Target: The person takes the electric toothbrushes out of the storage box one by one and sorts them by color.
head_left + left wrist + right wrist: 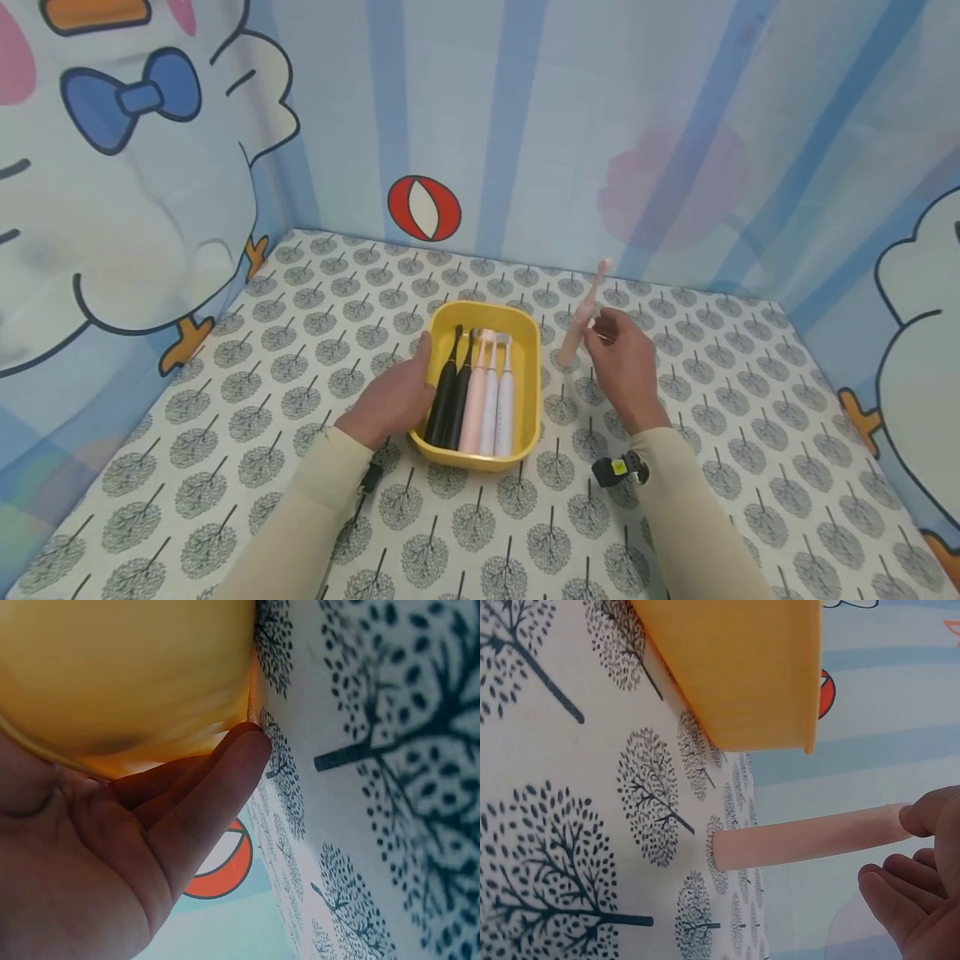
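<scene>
A yellow box (538, 392) stands in the middle of the patterned table. My left hand (395, 392) grips its left wall, thumb over the rim; in the left wrist view the fingers (206, 806) lie along the outside. Inside lie two black electric toothbrushes (444, 404), one pink toothbrush (474, 408) and two whitish ones (504, 412), side by side with heads at the far end. To the right of the box, my right hand (624, 362) pinches another pink electric toothbrush (576, 333), head up and tilted. Its plain handle (802, 841) shows in the right wrist view.
The table cloth (247, 500) is white with grey tree prints. Behind and at the sides rise cloth walls (465, 100) with blue stripes and cartoon figures. A red and white ball (448, 208) is printed on the back wall.
</scene>
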Demonstrator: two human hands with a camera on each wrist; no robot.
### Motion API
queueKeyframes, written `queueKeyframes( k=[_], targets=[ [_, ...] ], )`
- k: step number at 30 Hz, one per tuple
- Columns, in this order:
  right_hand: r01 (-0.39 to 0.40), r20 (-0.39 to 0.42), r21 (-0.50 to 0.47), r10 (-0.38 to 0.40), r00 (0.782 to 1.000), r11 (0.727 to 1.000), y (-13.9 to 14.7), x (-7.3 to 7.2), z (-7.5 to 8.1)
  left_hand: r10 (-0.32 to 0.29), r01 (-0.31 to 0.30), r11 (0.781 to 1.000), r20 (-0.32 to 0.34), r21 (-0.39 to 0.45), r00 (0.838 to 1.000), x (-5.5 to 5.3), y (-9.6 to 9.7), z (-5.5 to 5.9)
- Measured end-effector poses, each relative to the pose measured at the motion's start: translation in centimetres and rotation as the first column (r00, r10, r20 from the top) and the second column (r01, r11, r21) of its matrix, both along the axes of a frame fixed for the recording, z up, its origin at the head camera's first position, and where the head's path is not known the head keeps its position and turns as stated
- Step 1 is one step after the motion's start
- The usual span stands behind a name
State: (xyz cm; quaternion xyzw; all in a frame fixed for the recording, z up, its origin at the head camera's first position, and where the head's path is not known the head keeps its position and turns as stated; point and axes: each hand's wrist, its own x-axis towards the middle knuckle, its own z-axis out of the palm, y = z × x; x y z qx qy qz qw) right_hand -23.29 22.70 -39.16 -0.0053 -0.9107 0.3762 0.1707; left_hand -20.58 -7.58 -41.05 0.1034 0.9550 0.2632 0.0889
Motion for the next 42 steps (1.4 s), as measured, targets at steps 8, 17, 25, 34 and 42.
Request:
queueKeyframes(
  k=[8, 17, 25, 34, 42],
  targets=[
    [-0.001, -0.05, -0.003, 0.001, 0.999, 1.0, -0.3, 1.2, 0.8, 0.002, -0.002, 1.0, -0.001, -0.002, 1.0, 0.0, -0.4, 0.0],
    [-0.038, -0.084, -0.036, 0.035, 0.996, 0.999, -1.4, 2.6, 2.6, 0.003, -0.003, 1.0, -0.004, 0.008, 1.0, -0.1, -0.6, 0.1],
    [-0.085, -0.046, -0.101, 0.081, 0.996, 0.991, -3.1, 3.2, 4.4, 0.011, -0.011, 1.0, 0.008, 0.0, 1.0, -0.2, -0.4, 0.1],
    [-0.161, 0.0, -0.092, 0.162, 0.987, 0.983, -4.6, 3.0, 5.0, 0.008, -0.008, 1.0, 0.021, 0.011, 1.0, -0.1, -0.2, 0.3],
    [-0.201, 0.001, -0.026, 0.201, 0.98, 0.979, -6.0, 2.6, 5.4, 0.003, -0.003, 1.0, 0.024, -0.006, 1.0, -0.1, 0.0, 0.2]
  ],
)
